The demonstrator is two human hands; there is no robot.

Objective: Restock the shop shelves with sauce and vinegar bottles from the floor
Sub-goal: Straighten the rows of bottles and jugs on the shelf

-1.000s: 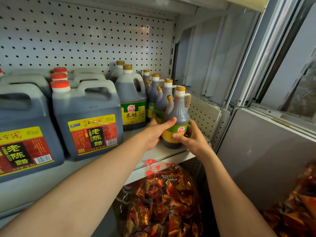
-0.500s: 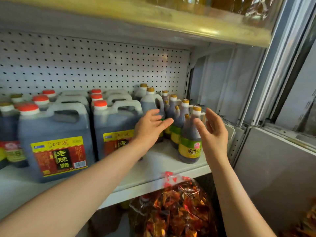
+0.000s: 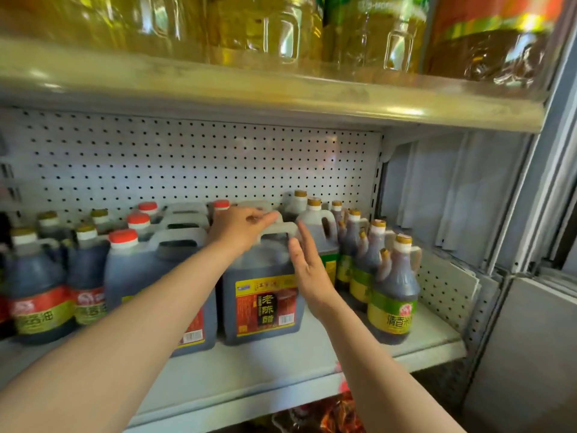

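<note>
Jugs with red caps (image 3: 123, 239) number 5 that we see; our left hand (image 3: 240, 228) grips 1 vinegar jug's handle (image 3: 278, 231), right hand (image 3: 307, 270) spread flat beside it.

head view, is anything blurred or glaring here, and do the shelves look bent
Head view: the oil bottles on the top shelf are smeared and blown out by yellow glare; the left hand on the jug handle and the open right hand are slightly soft; jug labels stay readable; wide-angle lens bows the shelf edge.
</note>
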